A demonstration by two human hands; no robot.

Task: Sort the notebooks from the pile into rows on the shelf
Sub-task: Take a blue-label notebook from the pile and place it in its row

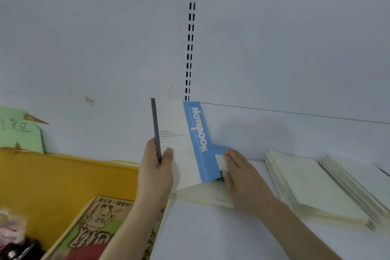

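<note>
Notebook (185, 143) upright on shelf (211, 228), stacked notebooks (312, 188) lying to its right, box (52, 179) left of shelf

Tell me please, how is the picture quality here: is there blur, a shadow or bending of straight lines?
Head view: even, soft light with no glare; the blue notebook in the left hand throws a faint shadow on the shelf's back panel; the slotted rail and shelf edge lean from wide-angle distortion; the bottom-left corner is blurred, and the right hand is slightly soft.
</note>
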